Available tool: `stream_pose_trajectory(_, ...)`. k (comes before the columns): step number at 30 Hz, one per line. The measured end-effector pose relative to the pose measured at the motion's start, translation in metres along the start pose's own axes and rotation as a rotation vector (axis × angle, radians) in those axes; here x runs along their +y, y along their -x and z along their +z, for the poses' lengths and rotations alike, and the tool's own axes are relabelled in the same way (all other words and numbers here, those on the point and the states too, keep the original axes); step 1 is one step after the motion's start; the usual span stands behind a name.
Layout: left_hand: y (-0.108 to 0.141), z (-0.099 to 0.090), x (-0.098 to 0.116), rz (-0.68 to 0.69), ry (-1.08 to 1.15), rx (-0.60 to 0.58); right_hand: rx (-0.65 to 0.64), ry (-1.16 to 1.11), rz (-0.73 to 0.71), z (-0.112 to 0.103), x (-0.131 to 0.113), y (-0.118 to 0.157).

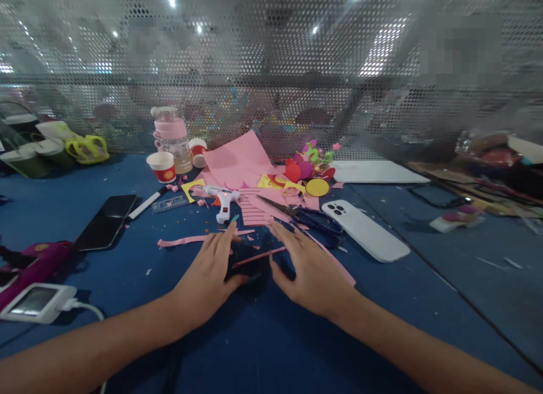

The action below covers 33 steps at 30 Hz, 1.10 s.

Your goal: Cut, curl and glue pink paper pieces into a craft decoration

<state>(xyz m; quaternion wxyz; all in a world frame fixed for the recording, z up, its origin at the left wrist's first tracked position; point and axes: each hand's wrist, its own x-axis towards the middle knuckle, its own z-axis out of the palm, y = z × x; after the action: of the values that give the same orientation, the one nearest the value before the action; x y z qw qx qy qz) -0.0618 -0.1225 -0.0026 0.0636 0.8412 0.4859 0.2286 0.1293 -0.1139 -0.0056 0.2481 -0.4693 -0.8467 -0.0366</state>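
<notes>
A thin pink strip (258,257) lies slantwise between my two hands, above a dark, blurred patch on the blue table. My left hand (214,266) is at its left end, thumb and fingers apart, and whether it touches the strip is unclear. At the strip's right end is my right hand (303,264), its fingers curved and the fingertips near the strip; their contact is too blurred to make out. Just beyond the hands are a white glue gun (224,204), lined pink paper (253,207) and dark-handled scissors (316,217).
On the blue table (139,281), a black phone (107,221) lies left and a white phone (367,231) right. Behind stand a paper cup (162,167), a bottle (173,139) and pink sheets (240,159). A white device with a cable (39,302) is front left.
</notes>
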Motion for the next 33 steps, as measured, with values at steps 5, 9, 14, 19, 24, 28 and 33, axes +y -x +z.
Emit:
stream_pose_trajectory(5, -0.008, 0.002, -0.008, -0.005, -0.045, -0.039, -0.094, 0.027, -0.191, -0.007, 0.022, -0.012)
stream_pose_trajectory(9, -0.012, -0.002, -0.009, 0.019, -0.026, -0.094, -0.144, 0.046, -0.188, -0.001, 0.034, -0.018)
stream_pose_trajectory(14, -0.013, -0.007, -0.009, 0.073, 0.005, -0.064, -0.16, 0.069, -0.232, 0.007, 0.033, -0.02)
stream_pose_trajectory(19, -0.015, -0.014, -0.02, 0.076, 0.214, -0.018, 0.045, 0.125, -0.366, 0.005, 0.028, -0.022)
stream_pose_trajectory(24, -0.02, -0.014, -0.033, -0.039, 0.586, -0.035, 0.286, 0.265, -0.402, 0.002, 0.017, -0.022)
stream_pose_trajectory(28, -0.025, -0.012, -0.033, -0.293, 1.053, -0.056, 0.379, 0.408, -0.388, 0.006, 0.007, -0.024)
stream_pose_trajectory(33, -0.027, -0.012, -0.031, -0.393, 1.295, 0.125, 0.38, 0.401, -0.433, 0.019, -0.012, -0.039)
